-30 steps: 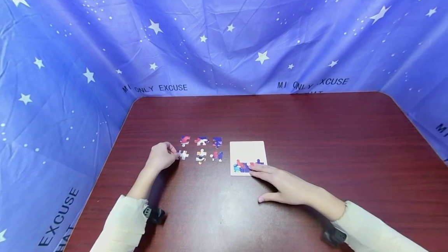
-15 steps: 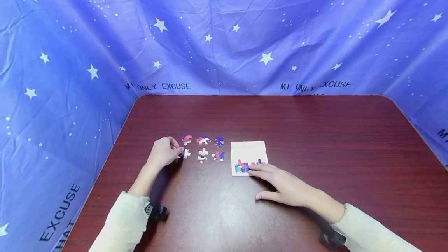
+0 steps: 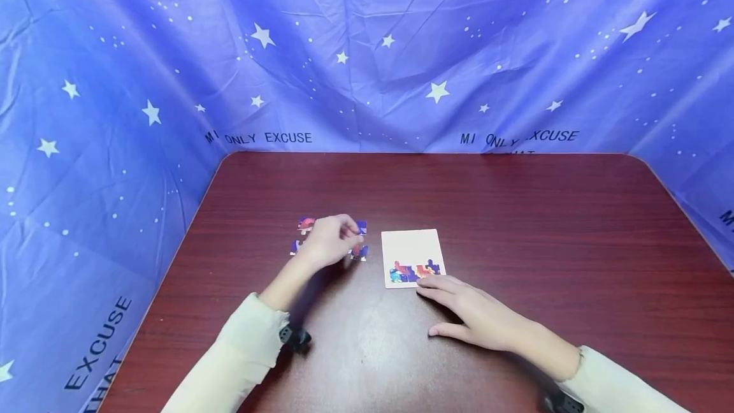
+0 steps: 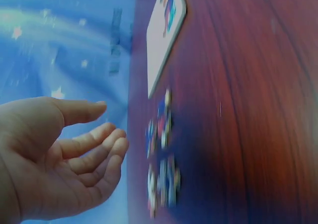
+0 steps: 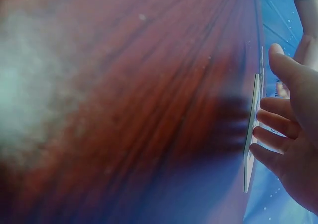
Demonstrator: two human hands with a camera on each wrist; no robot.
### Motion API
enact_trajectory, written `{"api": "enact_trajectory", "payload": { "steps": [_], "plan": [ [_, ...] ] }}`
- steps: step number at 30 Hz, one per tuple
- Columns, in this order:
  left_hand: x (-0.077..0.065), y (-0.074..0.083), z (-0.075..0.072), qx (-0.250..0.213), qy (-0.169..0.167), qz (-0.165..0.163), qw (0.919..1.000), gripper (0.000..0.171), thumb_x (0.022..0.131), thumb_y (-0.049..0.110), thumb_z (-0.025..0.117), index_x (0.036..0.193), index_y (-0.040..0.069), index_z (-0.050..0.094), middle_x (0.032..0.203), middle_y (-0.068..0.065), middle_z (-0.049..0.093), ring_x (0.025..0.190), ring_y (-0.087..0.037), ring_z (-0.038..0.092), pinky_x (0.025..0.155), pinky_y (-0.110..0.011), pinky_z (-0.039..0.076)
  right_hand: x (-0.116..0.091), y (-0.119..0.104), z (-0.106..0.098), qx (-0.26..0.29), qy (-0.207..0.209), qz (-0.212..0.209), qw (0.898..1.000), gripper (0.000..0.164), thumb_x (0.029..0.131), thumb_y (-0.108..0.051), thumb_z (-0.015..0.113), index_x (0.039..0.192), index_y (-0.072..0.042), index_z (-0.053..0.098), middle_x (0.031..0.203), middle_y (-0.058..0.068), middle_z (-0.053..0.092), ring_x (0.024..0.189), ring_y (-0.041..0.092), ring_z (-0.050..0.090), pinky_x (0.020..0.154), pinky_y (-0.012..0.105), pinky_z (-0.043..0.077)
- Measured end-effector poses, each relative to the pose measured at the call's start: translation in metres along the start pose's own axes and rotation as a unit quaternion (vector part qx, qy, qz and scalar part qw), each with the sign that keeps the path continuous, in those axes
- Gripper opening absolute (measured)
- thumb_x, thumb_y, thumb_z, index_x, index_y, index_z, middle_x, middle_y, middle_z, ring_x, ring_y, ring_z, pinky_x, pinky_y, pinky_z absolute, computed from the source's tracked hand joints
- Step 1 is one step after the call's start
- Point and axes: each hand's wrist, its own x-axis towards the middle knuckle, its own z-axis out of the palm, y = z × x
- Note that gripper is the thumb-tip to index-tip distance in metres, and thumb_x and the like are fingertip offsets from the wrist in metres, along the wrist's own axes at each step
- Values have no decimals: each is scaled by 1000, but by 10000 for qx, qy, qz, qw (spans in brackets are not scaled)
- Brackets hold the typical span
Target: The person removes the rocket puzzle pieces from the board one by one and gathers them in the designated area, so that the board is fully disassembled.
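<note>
Left hand (image 3: 328,241) has shifted over pieces (image 3: 359,253), loose fingers seemingly bringing the board (image 3: 410,246) none; right hand (image 3: 477,312) touches it, straight-fingered.

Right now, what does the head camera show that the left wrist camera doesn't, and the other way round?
Only the head camera shows the right hand, the pale sleeves and the black gadgets at the wrists.
Only the left wrist camera shows the left hand from its palm side, with nothing visible between thumb and fingers.
Both show the left hand itself, loose puzzle pieces, the white board, the table and the starry curtain.
</note>
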Motion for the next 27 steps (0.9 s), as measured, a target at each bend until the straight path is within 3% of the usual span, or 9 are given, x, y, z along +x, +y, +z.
{"api": "enact_trajectory", "payload": {
  "steps": [7,13,19,27],
  "plan": [
    [8,33,36,-115,-811,847,9930,16,87,15,64,97,6,71,90,-7,73,83,-15,66,77,-22,52,-5,-1,2,-150,213,-182,9995,58,85,-43,69,130,-7,58,135,4,57,125,20,54,98,39,48],
    [12,47,61,-304,-1471,1064,9829,18,87,11,61,100,6,72,91,-6,75,79,-9,65,71,-13,49,-5,-3,4,-152,286,-243,9992,59,84,-43,70,130,-7,58,135,3,57,125,19,53,99,39,47],
    [15,52,64,-323,-1470,1187,9815,19,85,5,58,98,4,72,89,-8,75,76,-9,64,69,-12,49,-2,4,1,-72,331,-222,9992,60,83,-41,71,131,-8,57,137,4,57,126,21,53,100,39,46],
    [13,52,65,-76,-1431,1044,9842,21,83,3,56,97,4,72,88,-7,74,73,-5,60,68,-12,47,10,42,-8,39,492,325,9983,60,80,-35,76,129,-3,59,132,9,60,124,24,55,102,41,44]
  ]
}}
